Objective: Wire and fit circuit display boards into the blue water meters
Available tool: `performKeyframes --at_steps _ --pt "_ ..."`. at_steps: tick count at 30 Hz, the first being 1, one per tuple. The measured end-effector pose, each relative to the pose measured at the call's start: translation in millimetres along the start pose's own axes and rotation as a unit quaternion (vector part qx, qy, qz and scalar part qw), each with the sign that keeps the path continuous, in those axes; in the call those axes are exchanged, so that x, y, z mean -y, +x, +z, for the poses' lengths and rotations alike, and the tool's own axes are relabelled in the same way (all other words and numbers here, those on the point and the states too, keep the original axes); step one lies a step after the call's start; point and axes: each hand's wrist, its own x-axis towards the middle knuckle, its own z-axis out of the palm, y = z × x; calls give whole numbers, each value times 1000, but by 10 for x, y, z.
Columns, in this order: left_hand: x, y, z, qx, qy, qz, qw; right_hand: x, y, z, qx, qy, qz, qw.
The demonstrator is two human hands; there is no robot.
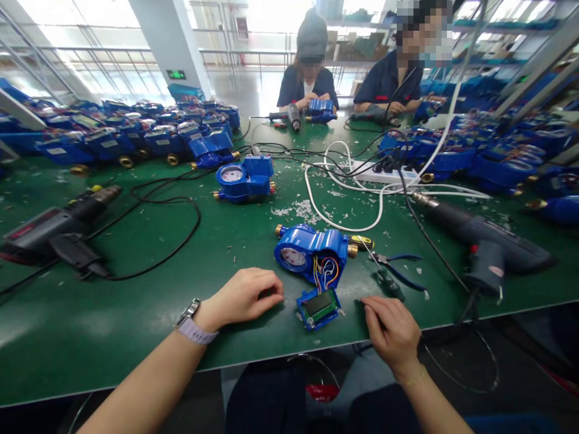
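Wired water meter (312, 246) lies on the desk (136, 325) beyond its LCD module (320, 306); left hand (248, 294) and right hand (392, 331) flank the module, fingers loosely curled, seemingly empty; any lift wants module supported, wires (316, 274) slack.

Beyond our green tabletop (136, 319), we see 1 pale pillar (167, 45) bearing a lit green sign (176, 75), bright windows (106, 13), metal railings (253, 52), a glossy pale floor (237, 95) and, rightward, loaded shelves (493, 30).
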Motion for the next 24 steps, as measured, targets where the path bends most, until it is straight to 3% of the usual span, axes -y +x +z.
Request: performKeyframes --at_steps 5,11,16,19,24 --pt "-110 61 176 78 -6 27 997 21 11 -3 5 -2 8 1000" --pt "-147 108 287 87 65 -2 994 19 4 7 4 4 8 1000" --pt "-160 106 306 91 39 -20 995 19 17 -22 2 27 5 1000" --pt "-164 91 319 92 15 -24 995 136 4 -53 22 68 -31 997" --pt "-152 80 298 95 12 -11 995 557 -52 -22 94 116 -101 984"
